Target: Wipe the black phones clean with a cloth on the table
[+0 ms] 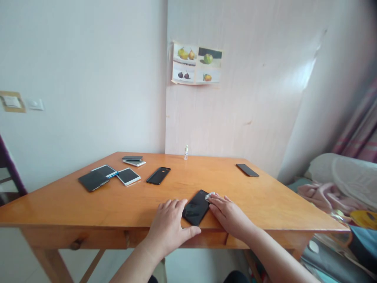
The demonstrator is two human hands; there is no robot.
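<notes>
A black smartphone [195, 209] lies flat near the front edge of the wooden table. My left hand [168, 218] rests along its left side, thumb stretched past the near end and fingers spread toward the far side. Under the fingertips of my right hand [226, 211] is a small white wipe [208, 195], pressed at the phone's far right corner. A black phone case [158, 175] with a camera cutout lies beyond my left hand.
On the left lie a dark tablet-like device [93, 181], a white-framed phone [129, 176] and stacked phones [134, 161]. A small bottle [185, 152] stands at the back edge. Another dark phone [247, 170] lies on the right. Bedding [330, 196] is piled beyond the table's right side.
</notes>
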